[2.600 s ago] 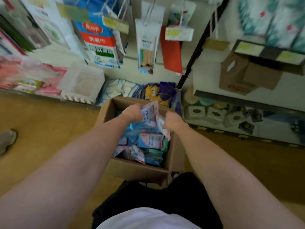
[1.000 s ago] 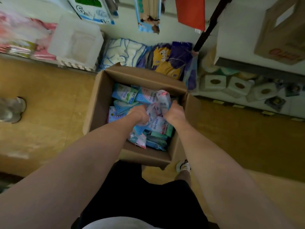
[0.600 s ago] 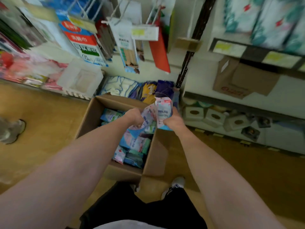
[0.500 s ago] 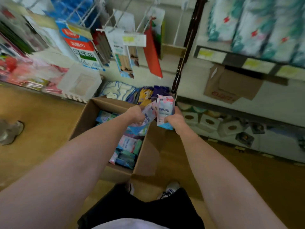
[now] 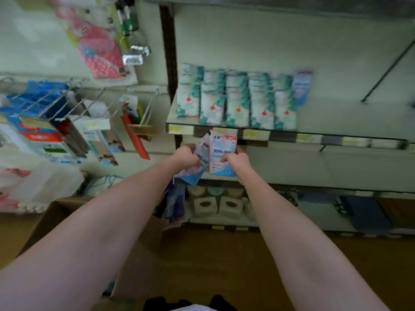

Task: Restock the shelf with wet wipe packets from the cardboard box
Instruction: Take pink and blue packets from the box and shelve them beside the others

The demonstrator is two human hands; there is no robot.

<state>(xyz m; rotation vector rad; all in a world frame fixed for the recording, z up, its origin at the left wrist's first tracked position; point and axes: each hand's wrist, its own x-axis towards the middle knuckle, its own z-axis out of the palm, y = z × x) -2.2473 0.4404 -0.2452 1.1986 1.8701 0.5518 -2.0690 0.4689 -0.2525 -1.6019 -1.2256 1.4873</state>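
Fingers (image 5: 225,158) of right hand (image 5: 238,159) pinch one wet wipe packet (image 5: 222,154); left hand (image 5: 186,156) grips a loose bunch (image 5: 197,165), below the shelf (image 5: 280,136) edge. Risk: slick packets slip from the bunch, or topple the standing row (image 5: 235,102).

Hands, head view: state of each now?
Left hand: gripping tilted pink-and-blue wet wipe packets.
Right hand: gripping an upright pink-and-blue wet wipe packet.

Two wet wipe packets are up in front of the shelf (image 5: 292,136): the right packet (image 5: 222,153), pink and blue with "999" print, stands upright facing us; the left packet (image 5: 197,163) tilts beside it, touching. Green-white packets (image 5: 235,102) stand in a row on the shelf. The cardboard box (image 5: 143,248) sits open near left, low.
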